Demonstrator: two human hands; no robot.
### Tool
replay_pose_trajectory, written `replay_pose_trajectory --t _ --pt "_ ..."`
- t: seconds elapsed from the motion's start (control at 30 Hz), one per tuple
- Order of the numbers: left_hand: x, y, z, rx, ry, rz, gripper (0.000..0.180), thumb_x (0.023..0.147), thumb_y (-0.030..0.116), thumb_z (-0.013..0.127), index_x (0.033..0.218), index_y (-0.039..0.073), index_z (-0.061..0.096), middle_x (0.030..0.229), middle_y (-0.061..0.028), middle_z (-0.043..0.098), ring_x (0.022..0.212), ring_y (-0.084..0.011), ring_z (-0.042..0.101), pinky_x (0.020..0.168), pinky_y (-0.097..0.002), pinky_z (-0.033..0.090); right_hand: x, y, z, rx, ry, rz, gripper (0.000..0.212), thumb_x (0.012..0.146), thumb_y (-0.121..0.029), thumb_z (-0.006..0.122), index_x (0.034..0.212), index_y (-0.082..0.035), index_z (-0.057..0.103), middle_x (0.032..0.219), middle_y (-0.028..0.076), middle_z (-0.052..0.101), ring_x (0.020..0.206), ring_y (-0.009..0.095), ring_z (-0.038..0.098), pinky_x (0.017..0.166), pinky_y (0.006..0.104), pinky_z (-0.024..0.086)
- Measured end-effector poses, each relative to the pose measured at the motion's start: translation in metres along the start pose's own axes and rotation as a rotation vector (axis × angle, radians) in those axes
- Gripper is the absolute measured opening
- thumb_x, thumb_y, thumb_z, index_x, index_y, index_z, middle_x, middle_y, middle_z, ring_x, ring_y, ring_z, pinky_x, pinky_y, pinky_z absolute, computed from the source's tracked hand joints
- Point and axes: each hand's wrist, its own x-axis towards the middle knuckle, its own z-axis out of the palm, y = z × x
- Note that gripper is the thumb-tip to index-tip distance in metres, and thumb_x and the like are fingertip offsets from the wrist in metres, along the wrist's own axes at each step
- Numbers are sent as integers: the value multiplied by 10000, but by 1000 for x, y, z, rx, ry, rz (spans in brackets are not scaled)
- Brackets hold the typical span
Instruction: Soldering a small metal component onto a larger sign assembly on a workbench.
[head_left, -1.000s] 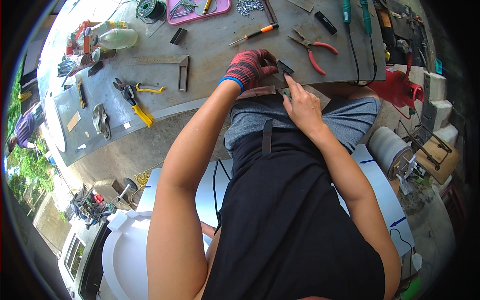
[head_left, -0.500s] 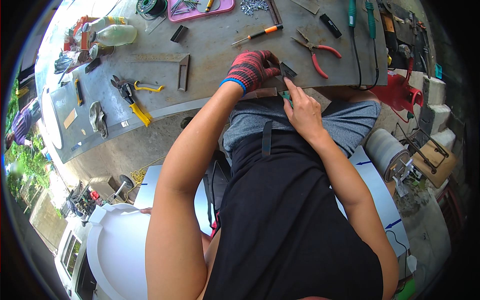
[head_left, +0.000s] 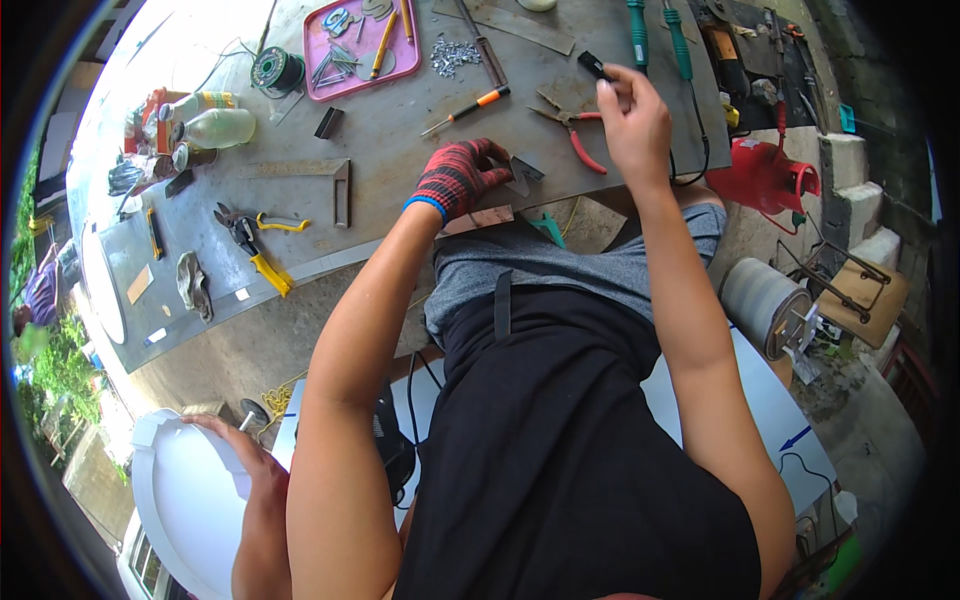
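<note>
My left hand [head_left: 462, 178], in a red-and-black knit glove with a blue cuff, lies at the table's front edge. Its fingers close on a small bent metal piece [head_left: 521, 176], grey with a dark face. My bare right hand [head_left: 640, 122] is raised over the right part of the table, pinching a small black bar [head_left: 592, 66] between thumb and fingers. Just below that bar lie pliers [head_left: 568, 117] with red handles, jaws apart. An orange-and-black screwdriver [head_left: 480, 103] rests beyond my left hand. A rusty metal strip [head_left: 490, 217] sticks out at the edge beside my glove.
Left on the metal table are yellow-handled snips [head_left: 257, 243], a try square [head_left: 342, 190] and bottles [head_left: 220, 128]. A pink tray [head_left: 362, 88] and small rivets [head_left: 455, 56] sit farther back. Green-handled tools [head_left: 678, 45] trail cords. At lower left, another person's hand [head_left: 225, 440] touches a white round panel.
My right hand has left the bent metal piece, moved up and right, and picked up the black bar from the table. My left hand stays on the metal piece. Another person's hand reaches over the white panel.
</note>
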Motion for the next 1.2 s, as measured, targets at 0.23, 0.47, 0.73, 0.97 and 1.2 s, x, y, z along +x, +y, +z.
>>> replay_pose_trajectory --t 0.23,0.47,0.73,0.97,1.2 --pt "0 8 -5 -2 7 9 360 891 306 786 1197 119 751 1064 -141 781 1005 -259 751 913 -368 563 125 24 54 352 2 526 652 933 -207 798 1500 -64 508 1034 121 716 693 164 654 580 335 526" --pt "4 15 -5 3 -2 6 393 877 353 788 1196 126 751 1094 -145 777 1023 -289 743 924 -386 564 164 36 80 194 148 360 279 899 -204 758 1133 -54 734 891 145 750 780 267 725 699 384 575" --pt "2 5 -4 -26 12 14 385 880 341 792 1196 124 750 1090 -144 780 1021 -282 746 920 -382 565 154 15 80 -80 276 55 183 859 -203 718 973 -67 763 965 190 760 938 390 728 815 461 583" --pt "2 14 -1 11 5 2 351 902 284 791 1198 101 746 1082 -124 774 1016 -222 732 928 -354 550 145 6 47 -54 272 80 155 879 -183 716 979 -73 759 947 183 762 912 385 732 781 458 587" --pt "0 8 0 -17 1 -5 357 909 267 790 1213 88 738 1066 -119 776 1021 -196 729 925 -345 554 76 -22 -24 604 -18 -9 180 948 -171 702 1022 -12 745 863 172 741 794 336 727 701 432 567"
